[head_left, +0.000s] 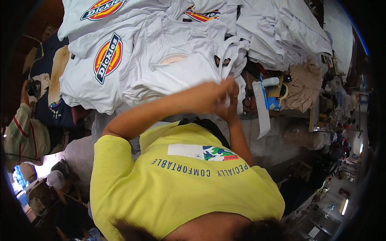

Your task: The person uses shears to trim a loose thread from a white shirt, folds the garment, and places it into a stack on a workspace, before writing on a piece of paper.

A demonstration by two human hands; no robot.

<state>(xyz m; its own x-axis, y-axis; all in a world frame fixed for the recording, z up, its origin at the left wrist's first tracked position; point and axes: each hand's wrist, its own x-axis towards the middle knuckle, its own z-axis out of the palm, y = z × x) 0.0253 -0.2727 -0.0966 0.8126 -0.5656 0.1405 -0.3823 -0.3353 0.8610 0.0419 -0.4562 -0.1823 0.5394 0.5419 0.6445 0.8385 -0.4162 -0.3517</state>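
Note:
My left hand (pixel 203 96) reaches across my front to meet my right hand, and its fingers are smeared by motion. Close against it, my right hand (pixel 230 105) is closed, with a bit of white cloth showing at its fingers. Just beyond both hands lies a white shirt (pixel 183 72), bunched and folded over at the table's near edge. Its thin straps or bands rise from beside the fingers, near small dark labels (pixel 222 61). Part of a printed oval shows faintly through the cloth. What the left fingers grip is hidden.
More white shirts with red and yellow oval prints (pixel 86 76) spread left. A white heap (pixel 281 36) lies far right. Right of my hands are a hanging white strip (pixel 261 110), a tape roll (pixel 284 91) and beige cloth (pixel 303 86). Another person's striped sleeve (pixel 26 132) shows at far left.

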